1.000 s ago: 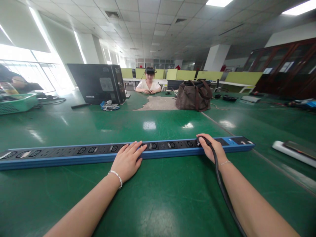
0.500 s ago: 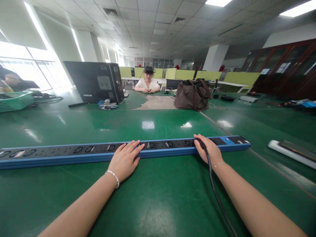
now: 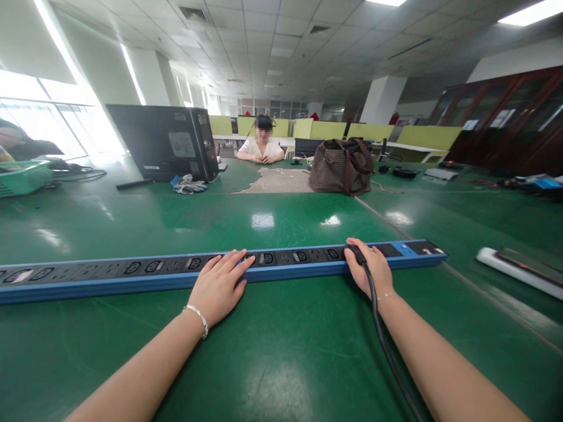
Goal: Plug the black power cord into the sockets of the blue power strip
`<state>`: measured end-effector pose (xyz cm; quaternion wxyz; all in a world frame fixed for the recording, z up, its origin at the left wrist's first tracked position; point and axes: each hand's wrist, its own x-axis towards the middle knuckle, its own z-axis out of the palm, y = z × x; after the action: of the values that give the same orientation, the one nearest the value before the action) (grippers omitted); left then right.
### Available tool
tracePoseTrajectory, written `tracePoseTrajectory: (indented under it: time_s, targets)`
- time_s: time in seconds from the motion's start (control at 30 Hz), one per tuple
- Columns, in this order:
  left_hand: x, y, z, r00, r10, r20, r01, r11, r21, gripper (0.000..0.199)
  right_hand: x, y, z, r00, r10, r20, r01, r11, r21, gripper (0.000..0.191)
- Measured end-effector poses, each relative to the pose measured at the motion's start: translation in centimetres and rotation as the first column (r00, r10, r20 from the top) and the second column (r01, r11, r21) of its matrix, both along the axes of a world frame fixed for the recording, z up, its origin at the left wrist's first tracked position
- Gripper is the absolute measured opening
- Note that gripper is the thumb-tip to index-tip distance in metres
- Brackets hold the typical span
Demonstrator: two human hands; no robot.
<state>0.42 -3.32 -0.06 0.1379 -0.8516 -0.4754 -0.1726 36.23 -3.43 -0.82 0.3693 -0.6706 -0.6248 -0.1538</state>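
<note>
A long blue power strip [image 3: 290,272] with a row of black sockets lies across the green table in front of me. My left hand [image 3: 220,286] rests on its middle, fingers stretched over the sockets and thumb by the near side. Toward the strip's right end, my right hand [image 3: 375,271] has its fingers closed around a black power plug [image 3: 357,254], which sits at a socket. How deep the plug is in the socket is hidden by my fingers. Its black cable [image 3: 380,328] runs down toward me beside my right forearm.
Behind the strip stand a black computer case [image 3: 162,143], work gloves [image 3: 189,184] and a brown bag [image 3: 341,167]. A green basket [image 3: 26,179] is at left, a white bar-shaped object [image 3: 523,272] at right. Another person [image 3: 260,146] sits across the table.
The view has shifted slightly, moving the scene a little to the left. Both hands keep their places on the power strip and the plug.
</note>
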Motion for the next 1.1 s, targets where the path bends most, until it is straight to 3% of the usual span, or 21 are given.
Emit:
tracePoseTrajectory:
  time_s: [0.43, 0.6, 0.73, 0.9, 1.0, 1.1]
  targets:
    - [0.0, 0.0, 0.0, 1.0, -0.001, 0.013, 0.001, 1.0, 0.004, 0.048, -0.3, -0.5, 0.6, 0.993, -0.09, 0.074, 0.097, 0.991, -0.097, 0.037]
    - [0.0, 0.1, -0.1, 1.0, 0.0, 0.021, 0.0, 1.0, -0.002, 0.049, -0.6, -0.4, 0.1, 0.992, -0.13, 0.004, 0.13, 0.985, -0.116, 0.034]
    - [0.0, 0.1, 0.0, 1.0, 0.001, 0.026, -0.001, 1.0, -0.012, 0.048, -0.8, -0.1, -0.3, 0.991, -0.101, -0.083, 0.096, 0.994, -0.055, 0.031]
    - [0.1, -0.1, 0.2, 0.999, 0.013, 0.037, -0.013, 1.0, -0.018, 0.047, -0.4, 0.2, 0.8, 0.945, 0.075, -0.318, -0.035, 0.991, 0.13, 0.037]
    - [0.1, -0.1, 0.3, 0.999, 0.012, 0.03, -0.012, 1.0, -0.015, 0.047, 1.3, 0.0, 1.8, 0.914, 0.148, -0.377, -0.051, 0.966, 0.254, 0.039]
    - [0.1, -0.1, 0.3, 0.999, 0.004, 0.041, -0.004, 1.0, -0.015, 0.047, 4.6, -0.5, 2.4, 0.93, 0.09, -0.356, -0.012, 0.976, 0.217, 0.041]
